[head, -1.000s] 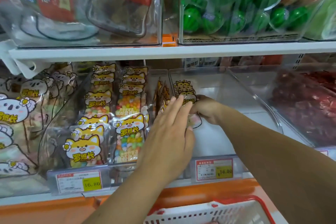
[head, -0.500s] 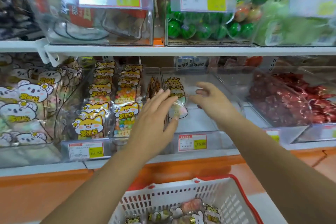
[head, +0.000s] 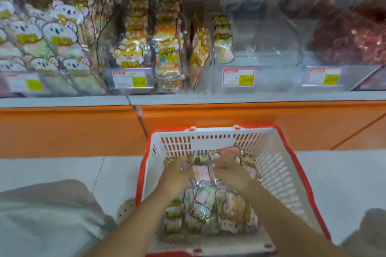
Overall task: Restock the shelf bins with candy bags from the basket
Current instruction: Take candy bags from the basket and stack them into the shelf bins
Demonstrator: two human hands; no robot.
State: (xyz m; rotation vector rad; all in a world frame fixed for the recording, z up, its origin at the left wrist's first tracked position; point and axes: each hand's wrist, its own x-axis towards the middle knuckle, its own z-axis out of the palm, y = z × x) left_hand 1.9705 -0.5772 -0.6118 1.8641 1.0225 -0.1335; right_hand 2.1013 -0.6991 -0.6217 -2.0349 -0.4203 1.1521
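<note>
Shop floor (head: 52, 170), basket (head: 208, 142) | left hand (head: 177, 174), right hand (head: 230, 173) on candy bags (head: 200, 200), grip unreadable | likely light, slippery film: pinch top seal

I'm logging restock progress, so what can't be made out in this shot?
Head view only:
- Whether the left hand or right hand has closed its grip on anything: motion blur.
- Candy bags under the hands and forearms: hidden, so they cannot be counted.
- Price tag text: blurred.
- Basket near end: cut by the bottom edge.
</note>
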